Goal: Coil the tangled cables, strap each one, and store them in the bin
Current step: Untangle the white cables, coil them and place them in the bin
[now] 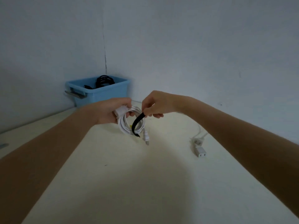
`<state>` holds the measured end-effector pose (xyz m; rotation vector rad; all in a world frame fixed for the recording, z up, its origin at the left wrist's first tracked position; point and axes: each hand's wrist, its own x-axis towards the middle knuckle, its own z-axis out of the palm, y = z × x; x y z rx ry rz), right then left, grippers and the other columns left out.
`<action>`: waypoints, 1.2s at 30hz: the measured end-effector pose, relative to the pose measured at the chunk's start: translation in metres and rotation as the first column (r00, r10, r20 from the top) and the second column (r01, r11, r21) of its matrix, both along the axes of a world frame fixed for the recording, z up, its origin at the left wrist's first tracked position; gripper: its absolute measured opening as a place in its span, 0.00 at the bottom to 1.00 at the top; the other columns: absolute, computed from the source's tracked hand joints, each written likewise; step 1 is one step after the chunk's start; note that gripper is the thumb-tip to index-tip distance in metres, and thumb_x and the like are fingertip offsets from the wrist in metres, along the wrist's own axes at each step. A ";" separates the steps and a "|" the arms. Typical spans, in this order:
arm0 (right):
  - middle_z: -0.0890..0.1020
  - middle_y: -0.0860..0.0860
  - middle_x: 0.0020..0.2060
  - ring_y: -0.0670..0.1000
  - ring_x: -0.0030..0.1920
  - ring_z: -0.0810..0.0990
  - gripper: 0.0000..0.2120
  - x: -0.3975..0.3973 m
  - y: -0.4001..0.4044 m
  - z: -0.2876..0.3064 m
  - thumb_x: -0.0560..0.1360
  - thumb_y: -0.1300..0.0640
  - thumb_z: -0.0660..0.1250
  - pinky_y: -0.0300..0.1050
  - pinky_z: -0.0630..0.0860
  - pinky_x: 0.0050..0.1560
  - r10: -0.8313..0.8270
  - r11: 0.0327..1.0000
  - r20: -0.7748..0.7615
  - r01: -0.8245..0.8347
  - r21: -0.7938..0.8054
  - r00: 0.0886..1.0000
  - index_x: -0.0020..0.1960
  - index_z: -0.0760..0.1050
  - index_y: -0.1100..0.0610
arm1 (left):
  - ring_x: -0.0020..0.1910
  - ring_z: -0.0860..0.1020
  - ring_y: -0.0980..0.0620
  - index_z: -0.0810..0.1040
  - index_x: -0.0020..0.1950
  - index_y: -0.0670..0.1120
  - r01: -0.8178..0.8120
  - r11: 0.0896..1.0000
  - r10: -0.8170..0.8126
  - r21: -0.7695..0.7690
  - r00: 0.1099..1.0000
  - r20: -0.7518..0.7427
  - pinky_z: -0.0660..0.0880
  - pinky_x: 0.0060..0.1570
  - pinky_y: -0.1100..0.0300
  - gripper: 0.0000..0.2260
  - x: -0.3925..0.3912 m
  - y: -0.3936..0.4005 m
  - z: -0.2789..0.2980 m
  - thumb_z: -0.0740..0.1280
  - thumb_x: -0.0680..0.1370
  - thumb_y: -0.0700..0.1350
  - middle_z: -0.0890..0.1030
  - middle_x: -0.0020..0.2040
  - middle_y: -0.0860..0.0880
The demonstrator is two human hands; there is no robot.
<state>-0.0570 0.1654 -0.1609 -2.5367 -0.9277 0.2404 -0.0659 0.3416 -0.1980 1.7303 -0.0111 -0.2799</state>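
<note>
One black coil (103, 80) already sits in the blue bin (111, 94) at the back of the bench (145, 183), so that cable appears finished. Your left hand (111, 110) grips the white coil (131, 122) just above the bench, fingers curled round its loops, while your right hand (153, 104) pinches the black strap (137, 122) threaded through it, not yet closed. Another white cable (198, 143) lies uncoiled to your right; strapping, binning and that cable remain.

No text, label, brand or number can be read on anything in view.
</note>
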 end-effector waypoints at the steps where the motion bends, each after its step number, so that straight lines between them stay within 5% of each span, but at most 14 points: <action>1: 0.74 0.47 0.23 0.43 0.21 0.70 0.06 -0.002 -0.008 0.003 0.72 0.66 0.62 0.36 0.68 0.29 -0.009 1.000 -0.010 0.010 0.025 1.000 0.38 0.76 0.62 | 0.30 0.68 0.53 0.73 0.37 0.42 0.005 1.000 -0.005 -0.011 1.000 -0.016 0.66 0.35 0.60 0.08 -0.001 -0.006 0.000 0.60 0.75 0.38 0.76 0.28 0.48; 6: 0.73 0.50 0.28 0.48 0.28 0.69 0.11 -0.009 -0.044 0.018 0.73 0.69 0.58 0.40 0.66 0.33 0.012 0.959 -0.252 0.060 0.276 0.968 0.35 0.74 0.60 | 0.26 0.68 0.54 0.73 0.35 0.42 -0.014 0.995 0.006 -0.103 0.997 -0.076 0.65 0.34 0.60 0.09 -0.008 -0.029 -0.001 0.60 0.75 0.38 0.74 0.26 0.48; 14: 0.72 0.52 0.29 0.48 0.28 0.69 0.10 -0.016 -0.067 0.019 0.74 0.67 0.59 0.40 0.66 0.34 -0.101 0.965 -0.214 0.148 0.217 0.972 0.36 0.75 0.61 | 0.23 0.70 0.58 0.74 0.39 0.43 0.062 0.978 -0.089 -0.198 0.987 -0.131 0.70 0.28 0.66 0.06 -0.011 -0.049 0.010 0.62 0.76 0.41 0.74 0.28 0.50; 20: 0.69 0.54 0.28 0.48 0.27 0.66 0.08 -0.021 -0.070 0.014 0.72 0.60 0.71 0.37 0.65 0.31 -0.127 0.972 -0.150 0.153 0.177 0.981 0.36 0.75 0.61 | 0.22 0.71 0.58 0.75 0.42 0.43 0.048 0.962 -0.094 -0.267 0.982 -0.166 0.72 0.28 0.68 0.05 -0.012 -0.064 0.010 0.63 0.77 0.41 0.73 0.29 0.50; 29: 0.67 0.51 0.28 0.46 0.27 0.62 0.07 -0.024 -0.080 0.019 0.75 0.66 0.64 0.37 0.63 0.31 0.034 0.880 -0.407 0.165 0.445 0.913 0.40 0.77 0.62 | 0.21 0.69 0.57 0.75 0.34 0.44 -0.028 0.974 -0.007 -0.226 0.988 -0.153 0.69 0.31 0.65 0.10 -0.013 -0.070 0.012 0.63 0.76 0.42 0.73 0.25 0.50; 36: 0.68 0.48 0.27 0.45 0.26 0.65 0.12 -0.019 -0.088 0.014 0.76 0.64 0.64 0.37 0.66 0.31 -0.029 0.881 -0.513 0.265 0.393 0.858 0.34 0.74 0.59 | 0.21 0.69 0.59 0.74 0.38 0.44 0.031 0.967 -0.072 -0.253 0.986 -0.154 0.70 0.27 0.70 0.07 -0.012 -0.069 0.014 0.62 0.76 0.42 0.73 0.27 0.51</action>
